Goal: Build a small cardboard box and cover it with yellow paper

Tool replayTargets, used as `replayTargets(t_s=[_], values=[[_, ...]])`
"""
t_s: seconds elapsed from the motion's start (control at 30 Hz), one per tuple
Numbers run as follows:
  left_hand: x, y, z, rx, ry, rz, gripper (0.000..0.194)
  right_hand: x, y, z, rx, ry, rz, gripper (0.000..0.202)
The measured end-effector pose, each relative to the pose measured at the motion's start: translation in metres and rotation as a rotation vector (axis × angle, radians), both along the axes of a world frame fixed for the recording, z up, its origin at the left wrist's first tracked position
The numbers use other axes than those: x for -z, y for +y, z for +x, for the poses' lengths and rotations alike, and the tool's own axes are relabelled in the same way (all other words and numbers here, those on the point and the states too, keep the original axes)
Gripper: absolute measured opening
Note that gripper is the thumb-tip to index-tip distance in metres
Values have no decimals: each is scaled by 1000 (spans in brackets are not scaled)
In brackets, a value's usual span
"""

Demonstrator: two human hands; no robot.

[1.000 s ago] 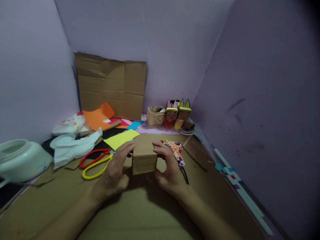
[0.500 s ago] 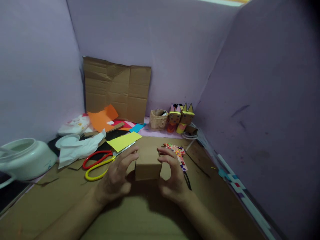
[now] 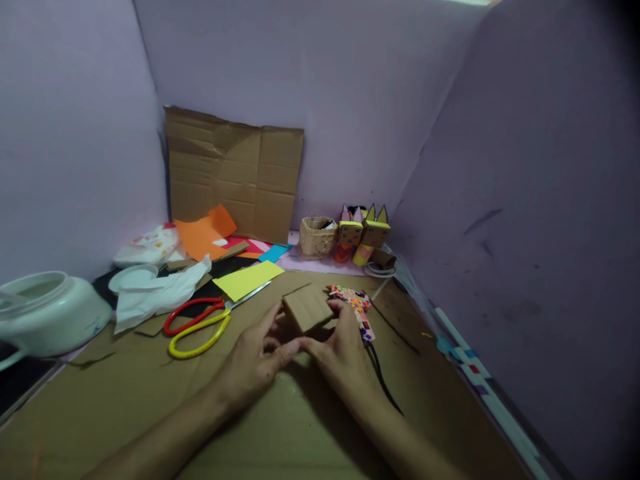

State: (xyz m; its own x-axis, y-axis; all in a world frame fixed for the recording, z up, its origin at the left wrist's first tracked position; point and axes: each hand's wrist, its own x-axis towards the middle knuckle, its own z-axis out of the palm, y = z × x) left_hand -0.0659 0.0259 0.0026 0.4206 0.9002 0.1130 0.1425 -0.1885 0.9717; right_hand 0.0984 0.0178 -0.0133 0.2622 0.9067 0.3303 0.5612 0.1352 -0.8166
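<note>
We clamp a small cardboard box (image 3: 306,309) between left hand (image 3: 254,359) and right hand (image 3: 345,352) (seemingly folded into shape, its visible faces undecorated).

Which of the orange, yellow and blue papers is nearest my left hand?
The yellow sheet, beside the scissors, is nearest your left hand; the orange sheet and blue piece lie farther back, towards the wall.

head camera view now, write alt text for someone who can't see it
A person's left hand and right hand hold a small cardboard box, tilted, over a cardboard work surface. Red-and-yellow-handled scissors and yellow paper lie to the left, a flower-patterned glue gun to the right. Behind stand a basket and a cardboard panel.
</note>
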Motion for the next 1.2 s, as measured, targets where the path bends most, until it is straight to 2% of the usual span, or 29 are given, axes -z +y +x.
replayTargets(t_s=[0.03,0.1,0.2,0.3,0.37,0.43,0.5,0.6,0.67,0.8,0.93,1.1,1.2], values=[[0,0,0,26,-34,7,67,0,-2,-2,-57,-10,-3,56],[0,3,-2,-10,-24,57,72,1,-8,-6,-209,21,6,48],[3,12,-8,-191,190,173,81,7,-17,-15,-450,137,39,43],[4,17,-11,-305,413,281,86,12,-20,-19,-612,320,-40,42],[2,19,-12,-297,489,330,83,11,-17,-17,-581,351,-112,32],[0,21,-12,-243,528,350,79,7,-11,-11,-426,295,-122,22],[-1,24,-11,-174,548,369,77,2,-2,-3,-296,282,-88,32],[2,29,-9,-86,558,413,78,0,8,8,-391,264,-77,67],[6,31,-8,-42,558,420,83,3,12,12,-451,235,-107,77],[8,31,-16,-17,536,372,97,12,14,16,-465,224,-173,88],[6,27,-24,-57,515,262,94,11,13,17,-485,287,-220,90],[9,27,-14,-76,438,293,92,6,18,16,-487,182,-166,90],[10,27,-10,-89,418,258,86,8,22,19,-498,195,-143,83]])
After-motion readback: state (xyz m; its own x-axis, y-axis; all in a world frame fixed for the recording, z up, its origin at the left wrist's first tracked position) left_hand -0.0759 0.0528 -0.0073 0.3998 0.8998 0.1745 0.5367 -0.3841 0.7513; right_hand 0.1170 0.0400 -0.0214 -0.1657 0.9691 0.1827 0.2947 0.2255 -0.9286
